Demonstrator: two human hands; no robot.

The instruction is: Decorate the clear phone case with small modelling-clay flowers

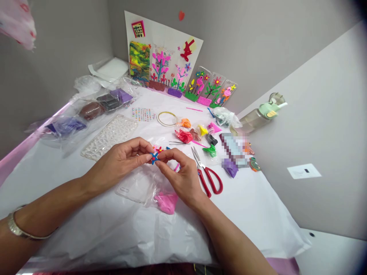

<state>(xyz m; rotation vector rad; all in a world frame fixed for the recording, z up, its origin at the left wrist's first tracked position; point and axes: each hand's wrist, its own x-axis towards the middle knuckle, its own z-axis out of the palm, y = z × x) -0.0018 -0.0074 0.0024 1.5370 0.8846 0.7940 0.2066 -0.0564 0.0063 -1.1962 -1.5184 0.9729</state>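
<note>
A small blue clay flower (155, 157) with a reddish centre is pinched between my two hands, above the white-covered table. My left hand (124, 158) grips its left side with thumb and forefinger. From the right, my right hand (182, 172) pinches another petal the same way. Beneath them lies a clear phone case (133, 190), partly hidden by my hands. Close to my right wrist sits a bag of pink clay (166, 202). Just beyond my fingers are small pink and red clay flowers (159, 149), partly covered.
Red-handled scissors (210, 179) lie right of my right hand. Behind are bagged clays, such as red clay (183, 136) and green clay (210, 151). A textured case (110, 135) lies left, near bagged brown clay (92, 110). Decorated cases (197, 84) and a bottle (258, 116) stand at the back.
</note>
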